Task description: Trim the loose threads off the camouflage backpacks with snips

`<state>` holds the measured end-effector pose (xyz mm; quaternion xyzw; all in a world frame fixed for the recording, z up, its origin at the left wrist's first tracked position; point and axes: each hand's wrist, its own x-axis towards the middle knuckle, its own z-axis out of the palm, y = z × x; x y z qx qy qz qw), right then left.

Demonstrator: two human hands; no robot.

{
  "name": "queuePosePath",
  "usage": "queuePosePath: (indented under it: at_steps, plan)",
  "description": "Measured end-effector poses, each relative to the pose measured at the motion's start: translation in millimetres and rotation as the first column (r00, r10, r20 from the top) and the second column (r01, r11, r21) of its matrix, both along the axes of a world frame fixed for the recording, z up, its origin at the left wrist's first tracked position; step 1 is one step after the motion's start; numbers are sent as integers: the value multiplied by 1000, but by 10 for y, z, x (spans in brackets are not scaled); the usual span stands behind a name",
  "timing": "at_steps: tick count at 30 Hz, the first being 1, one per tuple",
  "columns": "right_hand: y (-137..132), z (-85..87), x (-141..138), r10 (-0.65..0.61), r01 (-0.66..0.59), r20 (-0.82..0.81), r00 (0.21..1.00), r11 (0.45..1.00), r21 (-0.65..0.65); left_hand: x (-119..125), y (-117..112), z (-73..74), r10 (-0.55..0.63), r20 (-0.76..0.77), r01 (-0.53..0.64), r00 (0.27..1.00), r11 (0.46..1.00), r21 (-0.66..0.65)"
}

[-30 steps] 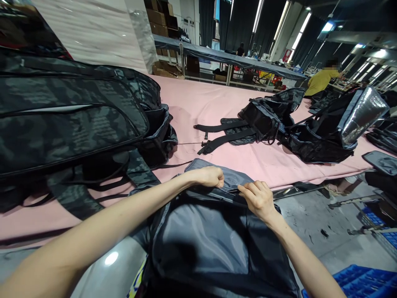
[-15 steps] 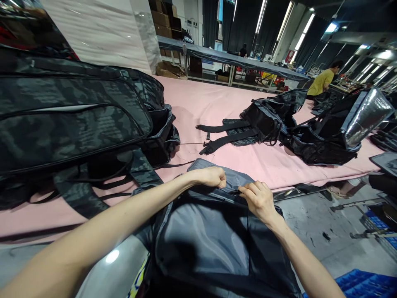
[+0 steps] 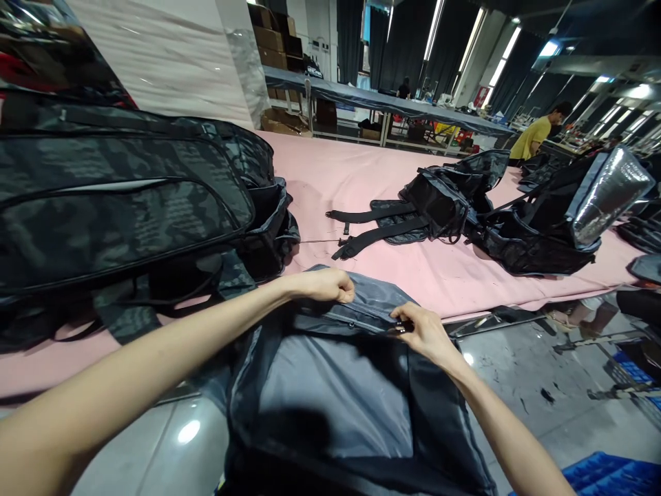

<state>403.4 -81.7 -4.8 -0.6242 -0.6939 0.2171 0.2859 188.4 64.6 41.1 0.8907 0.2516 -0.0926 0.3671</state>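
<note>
A grey and black bag (image 3: 341,386) lies in front of me, its far end resting on the edge of the pink table (image 3: 361,172). A zipper line (image 3: 361,324) runs across its top. My left hand (image 3: 325,284) is closed in a fist, gripping the grey fabric at the left end of the zipper. My right hand (image 3: 421,333) pinches a small dark zipper pull at the right end of that line. Both forearms reach out over the bag.
A large camouflage bag (image 3: 124,207) fills the table's left side. Two open black bags (image 3: 444,196) (image 3: 547,220) with loose straps lie at the right. A person in a yellow shirt (image 3: 531,138) works far right. A blue crate (image 3: 609,472) sits on the floor.
My left hand has shifted left along the bag's top edge and the two hands are farther apart. A longer stretch of zipper shows between them.
</note>
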Motion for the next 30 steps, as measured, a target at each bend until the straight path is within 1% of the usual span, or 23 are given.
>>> queuePosePath:
  at_steps: [1, 2, 3, 4, 5, 6, 7, 9, 10, 12, 14, 17, 19, 20, 22, 23, 24, 25, 26, 28, 30]
  plan:
    - [61, -26, -13, -26, 24, -41, 999, 998, -55, -28, -33, -4, 34, 3, -34, 999, 996, 79]
    - [124, -55, -15, -61, 49, -98, 993, 992, -120, -45, -94, -11, 82, 32, -87, 996, 976, 202]
    - [185, -85, -3, -94, 63, -160, 983, 980, -190, -49, -182, -20, 132, 87, -154, 987, 925, 347]
    - [239, -111, 19, -116, 59, -215, 970, 965, -254, -41, -289, -34, 167, 154, -222, 974, 847, 482]
    - [280, -133, 48, -124, 43, -255, 959, 953, -300, -23, -407, -52, 178, 207, -268, 962, 766, 585]
    - [307, -148, 78, -123, 27, -278, 953, 945, -327, 7, -527, -76, 172, 210, -269, 962, 715, 645]
    - [321, -158, 105, -121, 16, -290, 949, 940, -340, 47, -639, -107, 162, 175, -238, 971, 695, 678]
    - [321, -162, 135, -129, 8, -312, 941, 933, -361, 150, -815, -190, 151, 70, -157, 986, 704, 693]
    - [314, -161, 139, -135, 9, -319, 938, 931, -366, 207, -876, -240, 154, 37, -136, 987, 707, 694]
    - [301, -163, 134, -143, 14, -324, 935, 929, -369, 315, -945, -341, 172, 29, -142, 985, 692, 708]
    - [294, -173, 134, -144, 19, -320, 937, 931, -364, 385, -964, -417, 183, 38, -154, 982, 680, 717]
    - [253, -174, 166, -144, 34, -294, 945, 936, -349, 385, -939, -438, 141, 28, -119, 990, 696, 708]
    - [176, -144, 196, -131, 58, -241, 962, 955, -289, 330, -914, -399, 97, 41, -98, 994, 716, 691]
    - [122, -120, 208, -109, 69, -179, 978, 974, -215, 298, -904, -375, 86, 54, -100, 995, 728, 678]
    - [3, -66, 215, -56, 55, 40, 998, 998, 19, 244, -890, -332, 92, 84, -124, 992, 750, 649]
    - [-52, -42, 209, -41, 13, 185, 982, 989, 149, 227, -886, -319, 100, 96, -139, 990, 759, 636]
    - [-97, -22, 199, -39, -50, 328, 944, 965, 257, 216, -884, -312, 109, 108, -153, 988, 766, 624]
    - [-130, -9, 184, -45, -117, 447, 893, 937, 328, 212, -883, -310, 115, 120, -165, 986, 772, 614]
    - [-149, -2, 167, -55, -183, 542, 839, 909, 375, 212, -882, -312, 117, 133, -174, 984, 777, 605]
    - [-153, 3, 137, -70, -286, 660, 748, 863, 416, 219, -881, -317, 116, 159, -188, 980, 788, 586]
    - [-127, 9, 120, -66, -344, 708, 703, 840, 420, 227, -881, -315, 117, 175, -197, 978, 799, 569]
